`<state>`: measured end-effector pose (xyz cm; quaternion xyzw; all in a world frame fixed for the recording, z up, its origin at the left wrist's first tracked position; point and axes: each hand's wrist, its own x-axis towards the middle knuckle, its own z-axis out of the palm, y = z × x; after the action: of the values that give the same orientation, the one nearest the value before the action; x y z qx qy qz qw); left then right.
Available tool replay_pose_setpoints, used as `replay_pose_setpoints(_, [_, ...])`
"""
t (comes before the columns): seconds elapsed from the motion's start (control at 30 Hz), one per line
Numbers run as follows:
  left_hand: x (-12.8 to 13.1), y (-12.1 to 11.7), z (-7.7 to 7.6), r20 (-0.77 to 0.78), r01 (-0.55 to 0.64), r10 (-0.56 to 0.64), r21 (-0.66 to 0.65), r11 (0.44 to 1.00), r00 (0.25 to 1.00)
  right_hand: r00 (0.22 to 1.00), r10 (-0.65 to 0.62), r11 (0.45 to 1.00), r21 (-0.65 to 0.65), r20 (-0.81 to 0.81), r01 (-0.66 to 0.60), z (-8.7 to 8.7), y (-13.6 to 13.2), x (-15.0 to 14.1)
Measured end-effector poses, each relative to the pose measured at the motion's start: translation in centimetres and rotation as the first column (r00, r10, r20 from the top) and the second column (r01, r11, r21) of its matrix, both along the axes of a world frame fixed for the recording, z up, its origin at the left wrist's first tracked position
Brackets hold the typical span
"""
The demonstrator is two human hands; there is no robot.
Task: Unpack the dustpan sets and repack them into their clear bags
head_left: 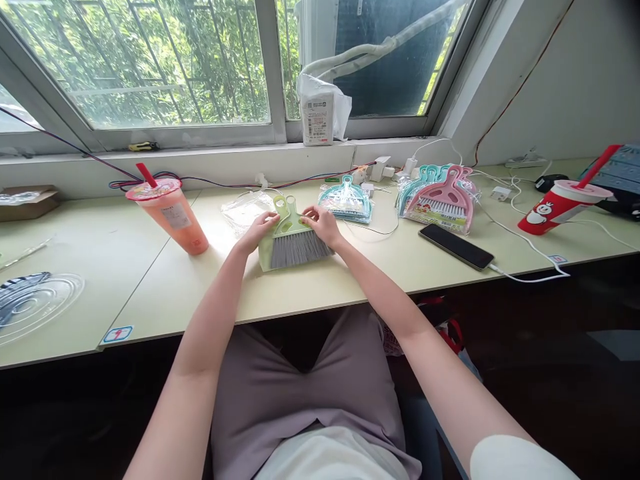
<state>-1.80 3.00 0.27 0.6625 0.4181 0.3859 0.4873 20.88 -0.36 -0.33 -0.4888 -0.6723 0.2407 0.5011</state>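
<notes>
1. Pinching the upper left edge of the green dustpan (265, 259), my left hand (260, 230) has thumb and fingers brought together.
2. My right hand (324, 225) has its fingertips pressed onto the right shoulder of the grey-bristled brush (301, 251), which lies against the dustpan's face.
3. I have the dustpan at the pale table (310, 287), near my side; I cannot tell whether it rests there.
4. Just behind the dustpan, leftward, lies a clear wrapper (245, 212); behind it, rightward, a teal packaged set (345, 202).
5. Left of the dustpan stands an orange drink (187, 230).
6. Right of it lie a black phone (456, 247) and a pink packaged set (443, 207); well apart, a red cup (543, 212).
</notes>
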Motion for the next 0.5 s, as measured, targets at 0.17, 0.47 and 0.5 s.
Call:
replay_pose_setpoints(0.17, [1.1, -0.8, 0.1, -0.017, 0.057, -0.056, 0.043, 0.997, 0.998, 0.951, -0.170, 0.985, 0.041, 0.260, 0.165, 0.2, -0.5, -0.1])
replay_pose_setpoints(0.47, [2.1, -2.3, 1.1, -0.068, 0.069, -0.068, 0.019, 0.997, 0.995, 0.990, 0.137, 0.948, -0.285, -0.025, -0.139, 0.8, 0.0, 1.7])
replay_pose_setpoints(0.5, [2.2, -2.4, 1.1, -0.075, 0.088, -0.087, 0.012, 0.996, 0.993, 0.977, 0.194, 0.920, -0.329, -0.089, -0.212, 0.8, -0.1, 1.7])
